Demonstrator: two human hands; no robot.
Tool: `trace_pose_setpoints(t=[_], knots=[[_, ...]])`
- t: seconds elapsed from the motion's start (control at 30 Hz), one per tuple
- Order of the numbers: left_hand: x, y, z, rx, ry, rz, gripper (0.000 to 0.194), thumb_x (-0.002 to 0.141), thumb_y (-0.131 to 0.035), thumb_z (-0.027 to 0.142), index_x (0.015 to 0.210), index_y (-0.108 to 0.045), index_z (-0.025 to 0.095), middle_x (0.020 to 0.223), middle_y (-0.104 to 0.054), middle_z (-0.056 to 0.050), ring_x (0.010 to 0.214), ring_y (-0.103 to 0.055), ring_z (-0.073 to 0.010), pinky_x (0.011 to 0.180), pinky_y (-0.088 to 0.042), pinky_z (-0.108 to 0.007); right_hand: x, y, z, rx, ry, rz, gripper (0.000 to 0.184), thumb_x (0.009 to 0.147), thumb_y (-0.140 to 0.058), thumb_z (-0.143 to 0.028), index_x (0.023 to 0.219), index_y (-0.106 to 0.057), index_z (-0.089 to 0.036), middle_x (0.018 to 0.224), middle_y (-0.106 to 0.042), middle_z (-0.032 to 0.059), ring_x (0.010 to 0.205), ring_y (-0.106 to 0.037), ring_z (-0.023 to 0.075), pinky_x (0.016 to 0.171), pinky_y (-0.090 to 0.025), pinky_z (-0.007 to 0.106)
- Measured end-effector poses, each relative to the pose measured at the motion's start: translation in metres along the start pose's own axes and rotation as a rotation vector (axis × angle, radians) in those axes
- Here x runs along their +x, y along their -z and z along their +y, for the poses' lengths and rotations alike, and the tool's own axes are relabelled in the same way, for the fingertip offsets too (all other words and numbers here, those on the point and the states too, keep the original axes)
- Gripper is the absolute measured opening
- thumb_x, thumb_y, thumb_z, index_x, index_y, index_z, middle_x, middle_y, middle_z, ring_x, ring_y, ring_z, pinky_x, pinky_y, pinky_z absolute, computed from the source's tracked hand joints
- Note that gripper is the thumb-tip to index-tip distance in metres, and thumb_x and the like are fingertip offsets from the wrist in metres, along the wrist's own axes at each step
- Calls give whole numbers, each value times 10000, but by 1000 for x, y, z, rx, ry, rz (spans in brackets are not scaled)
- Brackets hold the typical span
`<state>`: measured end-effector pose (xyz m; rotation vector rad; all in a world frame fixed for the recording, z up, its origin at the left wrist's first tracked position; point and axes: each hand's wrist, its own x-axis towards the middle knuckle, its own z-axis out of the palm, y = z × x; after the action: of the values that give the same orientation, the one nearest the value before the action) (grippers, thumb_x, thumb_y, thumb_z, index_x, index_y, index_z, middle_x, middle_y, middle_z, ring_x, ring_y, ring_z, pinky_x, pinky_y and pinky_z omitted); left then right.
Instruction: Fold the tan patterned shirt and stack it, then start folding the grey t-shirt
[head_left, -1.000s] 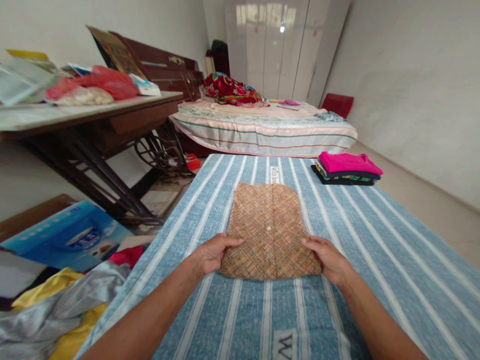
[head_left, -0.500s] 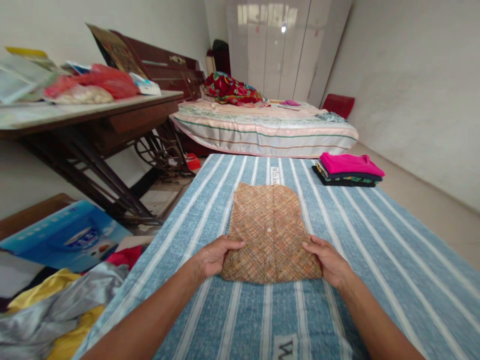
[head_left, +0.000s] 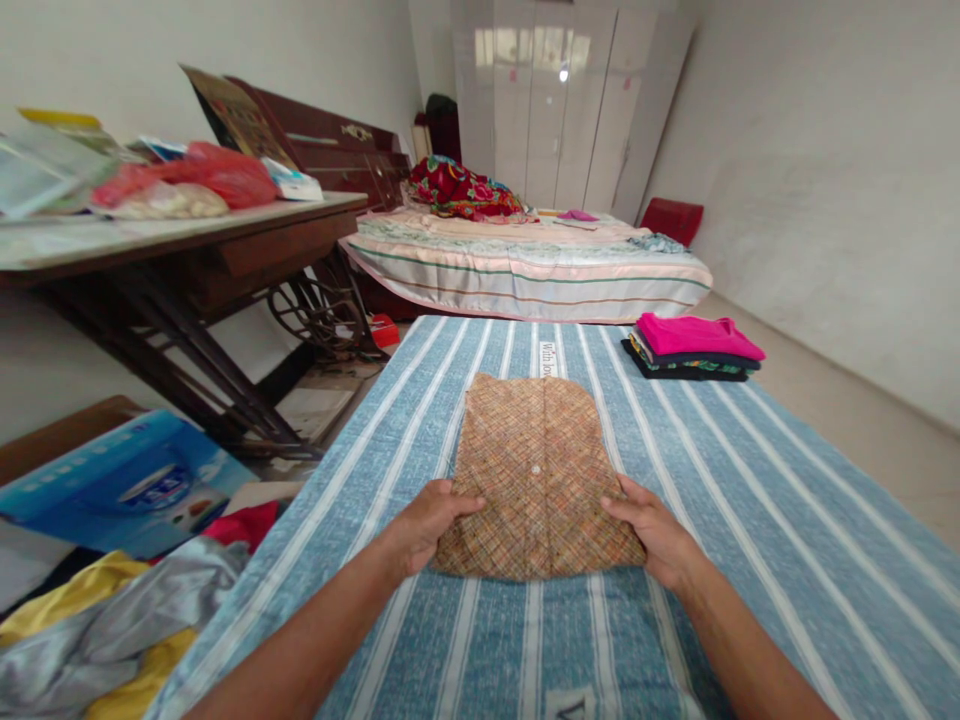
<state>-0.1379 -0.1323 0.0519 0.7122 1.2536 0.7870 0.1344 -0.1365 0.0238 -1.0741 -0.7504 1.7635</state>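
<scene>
A brown checked shirt (head_left: 534, 470), folded into a rough rectangle with a small white button showing, lies on a blue-and-white striped cloth (head_left: 375, 560). My left hand (head_left: 435, 522) grips its left edge near the bottom, thumb on top and the other fingers underneath. At the opposite edge my right hand (head_left: 651, 528) holds it the same way, thumb resting on the fabric. Most fingers of both hands are hidden beneath the shirt. Beyond it, at the right, stands a stack of folded clothes with a bright pink garment (head_left: 697, 338) on top.
Left of the striped surface, loose grey and yellow clothes (head_left: 127, 625) lie beside a blue box (head_left: 142, 485). A sewing-machine table (head_left: 300, 220) with bags on it stands at the left. A bed (head_left: 525, 270) and a white wardrobe (head_left: 555, 120) are behind.
The view has tilted slightly, so the scene sits a little lower. Both hands keep their grip on the shirt, which shows hardly any movement on the cloth.
</scene>
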Motion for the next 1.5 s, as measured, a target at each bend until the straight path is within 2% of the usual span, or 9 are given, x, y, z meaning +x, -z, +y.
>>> trace_pose_setpoints(t=[0.2, 0.53, 0.7, 0.8, 0.87, 0.93, 1.1, 1.33, 1.5], knots=[[-12, -5, -3, 249, -166, 259, 199, 555, -734, 305, 632, -608, 170, 586, -628, 14, 721, -631, -215, 628, -462, -272, 2, 2, 3, -4, -12, -11, 437, 642, -745, -255, 1057, -617, -209, 1037, -703, 48, 1034, -622, 255, 905, -479, 384], [-19, -9, -3, 193, -197, 193, 183, 566, -687, 315, 636, -582, 183, 575, -586, 17, 670, -583, -193, 636, -428, -274, 1, 1, 3, -14, -14, 6, 407, 626, -760, -261, 1010, -634, -210, 1001, -713, 45, 990, -643, 254, 899, -483, 386], [-19, -11, -4, 546, -337, 318, 100, 632, -604, 271, 594, -551, 196, 564, -527, 26, 670, -551, -188, 653, -408, -275, 4, 4, 5, -17, -25, 3, 404, 647, -750, -259, 1031, -630, -217, 1025, -708, 41, 995, -641, 247, 889, -491, 375], [-25, -19, -9, 816, -478, 339, 41, 660, -570, 221, 687, -598, 208, 798, -613, -21, 835, -573, -217, 794, -415, -308, 4, 7, 8, -40, -43, 13, 419, 645, -757, -274, 1042, -634, -218, 1050, -701, 48, 990, -644, 252, 875, -501, 374], [-31, -28, -14, 870, -537, 297, 181, 672, -579, 222, 846, -632, 216, 1091, -600, -64, 1050, -534, -250, 929, -376, -325, 3, 9, 10, -65, -57, 27, 448, 640, -766, -292, 1063, -636, -220, 1062, -697, 53, 985, -646, 258, 869, -506, 381], [-35, -37, -20, 897, -524, 268, 265, 678, -589, 239, 937, -632, 200, 1209, -548, -104, 1160, -470, -286, 1000, -334, -361, 2, 12, 11, -88, -78, 42, 488, 634, -776, -309, 1093, -633, -224, 1066, -695, 56, 980, -648, 267, 862, -513, 391], [-39, -52, -32, 895, -504, 285, 344, 702, -582, 270, 1027, -627, 166, 1206, -553, -147, 1195, -421, -338, 1044, -287, -443, 1, 18, 11, -131, -145, 49, 521, 647, -779, -325, 1136, -620, -242, 1110, -679, 54, 994, -643, 270, 848, -527, 382], [-39, -48, -40, 786, -464, 252, 433, 698, -584, 271, 1116, -602, 158, 1359, -445, -162, 1240, -407, -351, 1059, -288, -432, -2, 16, 10, -212, -172, 125, 545, 619, -792, -349, 1132, -633, -259, 1099, -683, 53, 1000, -639, 288, 858, -528, 399], [-35, -26, -34, 568, -388, 319, 443, 638, -603, 197, 1079, -583, 167, 1090, -622, -120, 1017, -570, -284, 885, -426, -354, -3, 16, 8, -278, -176, 157, 593, 605, -796, -372, 1164, -623, -273, 1108, -680, 54, 984, -644, 300, 851, -534, 415]])
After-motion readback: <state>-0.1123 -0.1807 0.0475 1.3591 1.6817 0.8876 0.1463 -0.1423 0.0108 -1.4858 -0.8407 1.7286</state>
